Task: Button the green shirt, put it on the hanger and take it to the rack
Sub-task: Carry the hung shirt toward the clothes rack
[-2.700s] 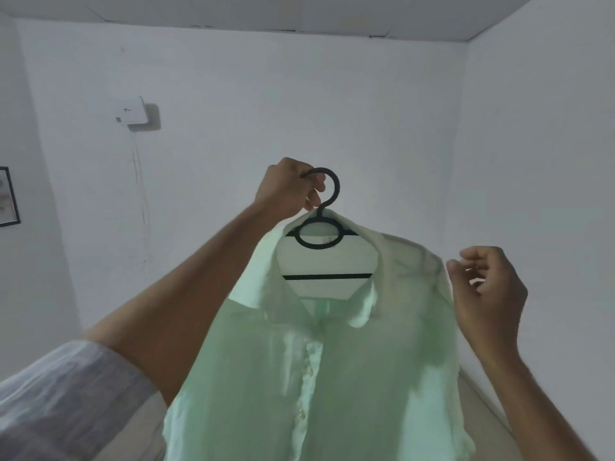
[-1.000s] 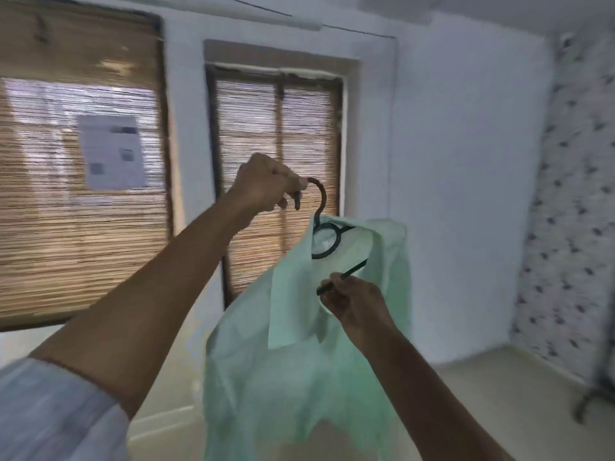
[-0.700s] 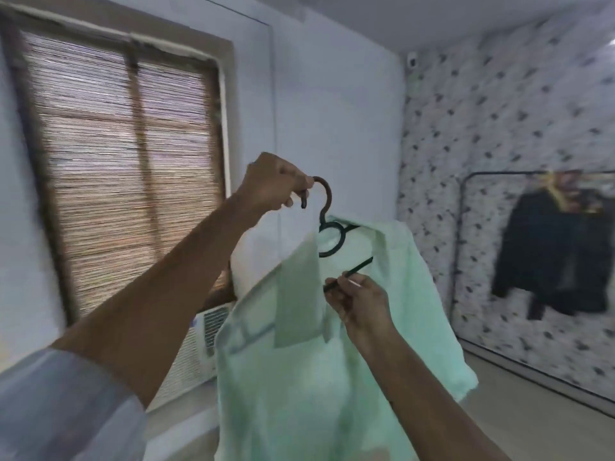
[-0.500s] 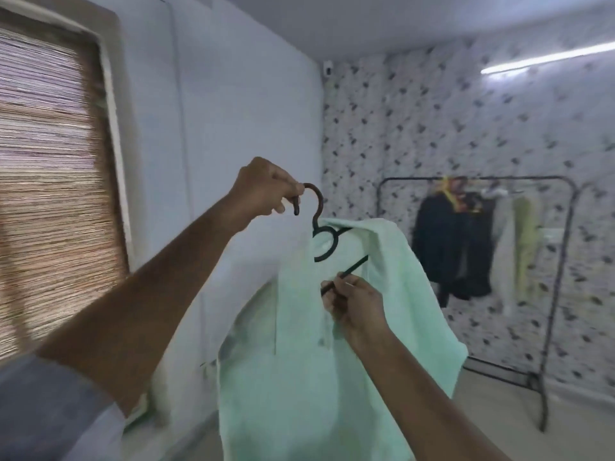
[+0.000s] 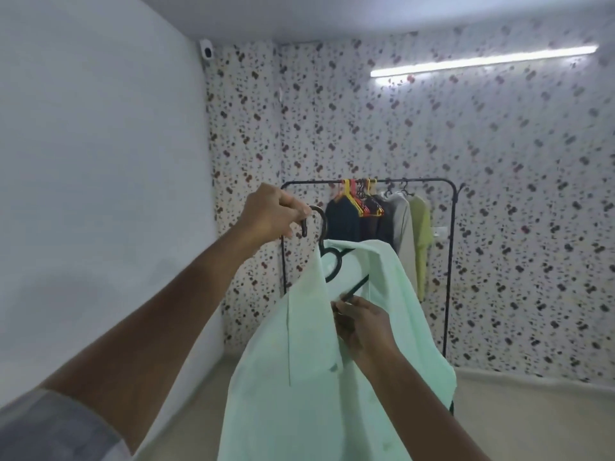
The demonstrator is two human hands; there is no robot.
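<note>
The left hand (image 5: 271, 212) is up high, and its fingers are curled around the hook of a black hanger (image 5: 327, 257). The green shirt (image 5: 316, 377) hangs on that hanger in the air, close in front of the person. The right hand (image 5: 362, 324) is lower down, by the open collar, and its fingers pinch the thin black bar of the hanger. Behind the shirt, by the spotted wall (image 5: 499, 194), stands a black rack (image 5: 449, 261). The shirt is not on the rack. Dark clothes (image 5: 346, 221), a gray top (image 5: 401, 224) and a yellow-green top (image 5: 422, 234) hang on the rack, some on red and yellow hangers (image 5: 357, 197). A long light (image 5: 482, 61) glows high on the wall. A small white camera (image 5: 207, 51) sits in the corner near the ceiling.
</note>
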